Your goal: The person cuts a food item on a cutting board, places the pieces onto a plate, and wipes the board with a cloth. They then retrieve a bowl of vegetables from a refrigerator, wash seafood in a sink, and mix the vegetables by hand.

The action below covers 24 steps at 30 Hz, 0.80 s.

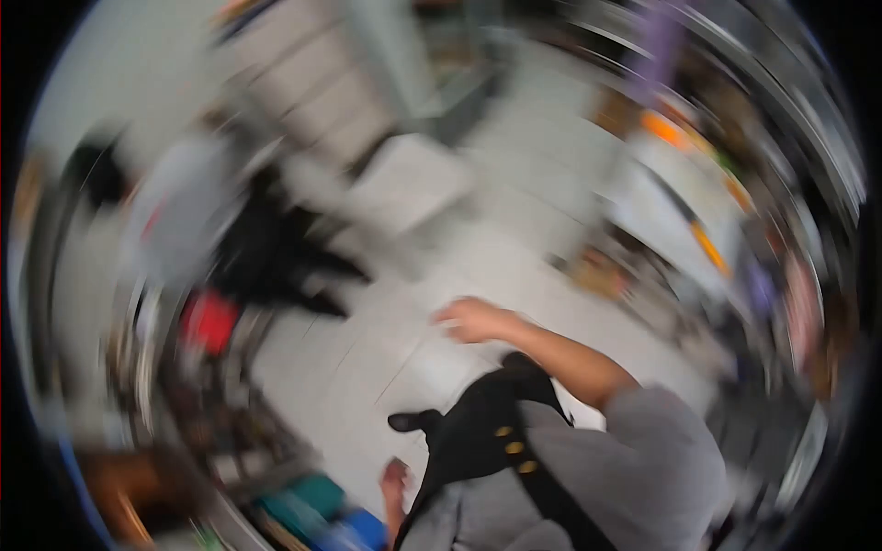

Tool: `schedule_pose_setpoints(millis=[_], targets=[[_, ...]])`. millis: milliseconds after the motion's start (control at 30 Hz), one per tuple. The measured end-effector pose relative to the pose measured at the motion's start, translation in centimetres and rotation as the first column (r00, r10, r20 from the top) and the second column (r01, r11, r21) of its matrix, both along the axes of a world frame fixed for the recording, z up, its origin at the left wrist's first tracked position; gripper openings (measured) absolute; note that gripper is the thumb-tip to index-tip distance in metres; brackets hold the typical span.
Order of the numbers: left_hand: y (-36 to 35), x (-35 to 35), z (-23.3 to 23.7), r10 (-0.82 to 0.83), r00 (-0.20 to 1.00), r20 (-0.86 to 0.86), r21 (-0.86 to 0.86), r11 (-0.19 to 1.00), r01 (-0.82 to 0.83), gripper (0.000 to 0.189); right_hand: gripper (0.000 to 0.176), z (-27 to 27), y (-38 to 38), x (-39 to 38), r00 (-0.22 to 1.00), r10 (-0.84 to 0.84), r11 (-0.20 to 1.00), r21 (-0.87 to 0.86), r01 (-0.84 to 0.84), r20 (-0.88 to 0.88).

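My right hand (474, 320) hangs over the tiled floor, its fingers loosely bent and a little apart. Nothing shows in it. Low in the picture my left hand (395, 481) is partly visible beside my body, near a low shelf or cart. Motion blur smears its fingers, so I cannot make out whether it holds anything. Between both hands is my black apron (478, 409) with gold buttons, worn over a grey shirt (657, 450). One dark shoe (409, 421) rests on the floor. Neither hand appears to touch an object.
A person (188, 207) in a grey top and dark trousers is at the left. A white stool or box (409, 182) stands ahead. To the right is a white worktable (657, 216) with an orange-handled knife-like tool (703, 241). Teal and blue containers (308, 505) sit at lower left.
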<state>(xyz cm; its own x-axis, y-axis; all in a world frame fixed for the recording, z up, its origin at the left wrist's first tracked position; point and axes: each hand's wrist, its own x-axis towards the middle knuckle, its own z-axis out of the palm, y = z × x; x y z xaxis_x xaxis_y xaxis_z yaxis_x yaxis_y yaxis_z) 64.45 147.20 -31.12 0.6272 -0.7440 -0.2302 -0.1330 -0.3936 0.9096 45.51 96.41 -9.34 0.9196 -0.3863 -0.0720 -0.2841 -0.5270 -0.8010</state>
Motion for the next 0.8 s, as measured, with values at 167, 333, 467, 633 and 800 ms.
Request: schedule_pose_setpoints(millis=[167, 333, 467, 633, 800], targets=[[-0.1, 5.1, 5.8, 0.368, 0.889, -0.273, 0.038, 0.927, -0.372, 0.043, 0.045, -7.4, 7.1, 10.1, 0.925, 0.277, 0.957, -0.011, -0.29, -0.261], [12.1, 0.6, 4.7, 0.487, 0.814, -0.317, -0.099, 0.836, -0.539, 0.048, 0.045, -10.8, 19.6, 20.2, 0.799, 0.377, 0.922, 0.271, -0.276, -0.469], [25.4, 1.8, 1.3, 0.418, 0.862, -0.286, 0.751, 0.656, -0.069, 0.074, 0.047, -3.8, 28.7, 31.0, 0.727, 0.653, 0.571, 0.769, -0.288, -0.213], [32.0, 8.0, 2.8, 0.827, 0.562, 0.014, 0.564, 0.458, -0.688, 0.055, 0.057, -10.0, 33.7, 41.5, 0.529, 0.701, 0.552, 0.834, 0.022, -0.478], [28.4, 17.0, 6.6, 0.937, 0.348, -0.028, 0.257, 0.343, -0.903, 0.038, 0.058, -8.0, 42.6, 57.0, 0.632, 0.637, 0.723, 0.626, -0.292, -0.441]])
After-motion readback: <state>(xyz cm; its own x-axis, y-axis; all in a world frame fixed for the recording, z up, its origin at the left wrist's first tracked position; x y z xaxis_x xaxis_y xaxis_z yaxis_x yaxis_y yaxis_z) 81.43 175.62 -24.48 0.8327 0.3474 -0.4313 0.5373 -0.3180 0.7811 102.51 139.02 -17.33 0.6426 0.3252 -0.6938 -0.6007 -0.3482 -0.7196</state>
